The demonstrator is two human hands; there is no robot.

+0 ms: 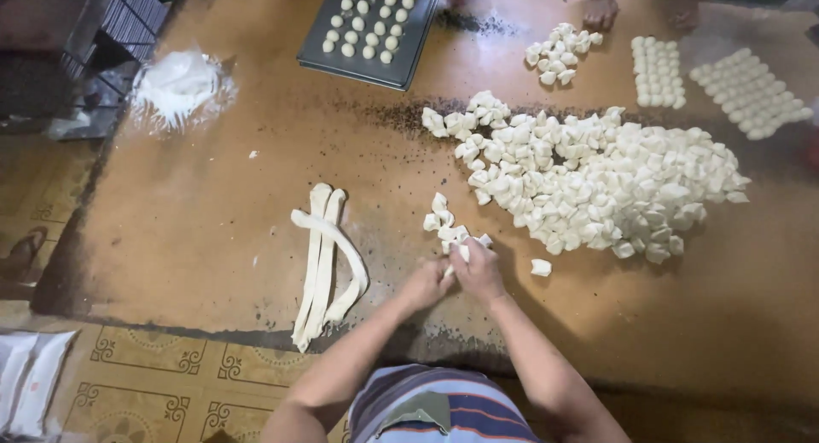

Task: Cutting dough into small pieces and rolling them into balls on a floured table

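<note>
Dough is what both hands work, pressed together just below a short row of small cut white dough pieces [446,225] on the brown floured desk [213,212]. The left hand [424,284] and right hand [478,272] meet on one pale soft strip end of dough [461,253]; each grip is narrow, fingers curled and pinched on that dough. The landmark here is the big heap of cut white dough chunks [597,178]. The hands sit at its lower left edge, the short row between them and the heap. One loose dough chunk [540,267] lies just below the heap. Long pale dough ropes [324,259] lie folded well to the left of it. A dark metal baking tray [409,55] with small dough balls sits above and left of it. A white flour mound [177,83] lies far left. Neat rows of rounded dough balls [749,93] lie above right, near another person's hand [601,12].
</note>
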